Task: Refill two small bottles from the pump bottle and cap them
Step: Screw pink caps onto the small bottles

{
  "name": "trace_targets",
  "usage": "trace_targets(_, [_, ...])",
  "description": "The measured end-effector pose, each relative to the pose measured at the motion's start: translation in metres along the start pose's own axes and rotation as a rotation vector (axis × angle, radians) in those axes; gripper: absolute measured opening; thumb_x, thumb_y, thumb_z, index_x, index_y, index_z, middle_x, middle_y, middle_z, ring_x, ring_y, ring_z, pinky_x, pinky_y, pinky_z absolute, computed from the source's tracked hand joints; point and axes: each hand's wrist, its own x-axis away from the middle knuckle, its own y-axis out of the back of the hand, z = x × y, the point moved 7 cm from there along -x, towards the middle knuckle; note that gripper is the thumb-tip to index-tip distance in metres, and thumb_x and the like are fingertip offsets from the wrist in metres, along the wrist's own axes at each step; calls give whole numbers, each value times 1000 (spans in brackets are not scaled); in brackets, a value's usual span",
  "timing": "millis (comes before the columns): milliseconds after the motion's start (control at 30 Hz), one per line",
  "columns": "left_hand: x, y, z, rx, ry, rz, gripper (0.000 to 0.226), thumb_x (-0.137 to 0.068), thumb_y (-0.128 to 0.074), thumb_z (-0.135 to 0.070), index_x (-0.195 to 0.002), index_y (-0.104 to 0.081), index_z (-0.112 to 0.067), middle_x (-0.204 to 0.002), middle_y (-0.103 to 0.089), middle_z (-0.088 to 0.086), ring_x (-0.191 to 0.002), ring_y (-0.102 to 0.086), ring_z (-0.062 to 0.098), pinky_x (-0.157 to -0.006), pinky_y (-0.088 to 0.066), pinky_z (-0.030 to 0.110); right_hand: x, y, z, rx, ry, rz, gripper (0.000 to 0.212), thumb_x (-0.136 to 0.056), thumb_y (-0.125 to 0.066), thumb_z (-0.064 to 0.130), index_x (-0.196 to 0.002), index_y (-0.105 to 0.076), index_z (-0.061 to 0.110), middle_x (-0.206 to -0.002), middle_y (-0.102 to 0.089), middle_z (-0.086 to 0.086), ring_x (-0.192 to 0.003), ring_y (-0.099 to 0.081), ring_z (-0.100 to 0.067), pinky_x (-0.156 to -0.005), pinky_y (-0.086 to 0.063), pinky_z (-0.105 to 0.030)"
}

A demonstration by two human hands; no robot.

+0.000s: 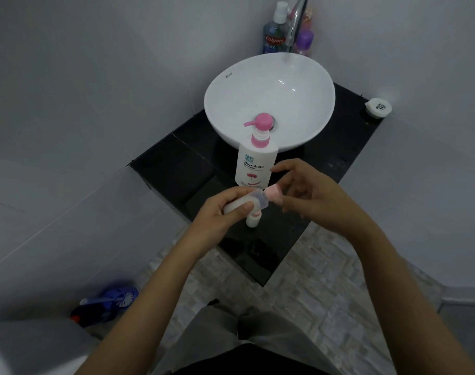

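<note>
My left hand [222, 209] grips a small translucent bottle [254, 199], held sideways above the black counter. Its pink cap [274, 194] points right and is pinched by the fingers of my right hand [309, 193]. A second small white bottle [252, 220] with a pink collar stands on the counter just below the held one, partly hidden by it. The white pump bottle [255, 163] with a pink pump head stands upright behind my hands, in front of the basin.
A white bowl basin [232, 90] sits on the black counter [176, 166], with a chrome tap [294, 25] above it. Mouthwash and other bottles [274, 31] stand in the back corner. A small white round container [378, 107] lies at the counter's right end. A blue toilet brush [109, 301] rests on the floor.
</note>
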Motion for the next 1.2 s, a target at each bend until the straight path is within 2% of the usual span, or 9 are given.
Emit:
trace_targets(67, [0,0,-2,-6,-3,1,28,-92,-54,-16,-119,-62,-14,-110,-64,-13,-98,-59,-8,-77,-46,7,1,-2,1,2,13,-32,20,-83,-68,36,-99,-63,25,-80,-70,4,-54,-66,-11,-49,-47,-12])
trace_targets(200, [2,-1,-4,-21,-2,1,27,-92,-54,-17,-118,-61,-17,-109,-63,-12,-96,-59,-10,-76,-46,5,2,1,1,96,-86,-166,54,-69,-48,72,-83,-68,23,-62,-68,2,-39,-56,-8,-43,-46,-15])
trace_targets(367, [4,1,-7,-19,-1,-10,27,-93,-54,-15,-118,-62,-16,-108,-64,-13,-95,-60,-10,-75,-46,5,6,1,4,-27,23,-31,22,-83,-67,34,-103,-63,26,-82,-71,6,-57,-69,-14,-45,-48,-17])
trace_targets(533, [5,-2,-7,-3,13,-5,27,-92,-55,-18,-117,-63,-19,-107,-65,-15,-96,-60,-9,-75,-46,5,3,-3,0,80,-80,-147,50,-75,-47,67,-89,-65,23,-65,-69,1,-43,-59,-11,-44,-46,-13])
trace_targets(700, [4,-4,-8,10,17,-5,26,-92,-55,-14,-117,-62,-16,-109,-65,-11,-97,-60,-9,-78,-47,7,5,-4,2,20,11,-33,14,-85,-63,38,-94,-63,27,-78,-70,4,-55,-66,-13,-47,-48,-16])
trace_targets(833, [4,-6,-9,5,20,-1,26,-92,-55,-14,-117,-62,-17,-109,-65,-8,-96,-60,-7,-78,-47,8,1,-1,-1,73,-69,-131,44,-78,-47,66,-85,-64,26,-67,-69,6,-45,-60,-9,-47,-48,-16])
trace_targets(967, [3,-5,-10,16,27,-10,27,-93,-53,-12,-119,-62,-12,-109,-64,-8,-95,-60,-9,-77,-47,7,5,2,3,-15,27,6,23,-84,-67,31,-106,-59,30,-88,-69,9,-63,-68,-11,-49,-47,-11])
trace_targets(1100, [1,-8,-11,2,26,0,26,-93,-54,-13,-117,-62,-15,-107,-64,-8,-92,-60,-9,-76,-47,7,1,1,-8,56,-99,-115,25,-88,-55,47,-84,-64,23,-65,-70,5,-41,-59,-13,-43,-46,-15])
trace_targets(1200, [-1,-8,-11,13,30,-10,30,-93,-54,-13,-121,-62,-10,-111,-64,-3,-95,-60,-8,-77,-47,8,2,5,-6,-10,-49,-59,22,-84,-62,45,-100,-62,30,-79,-71,8,-54,-66,-10,-46,-47,-13])
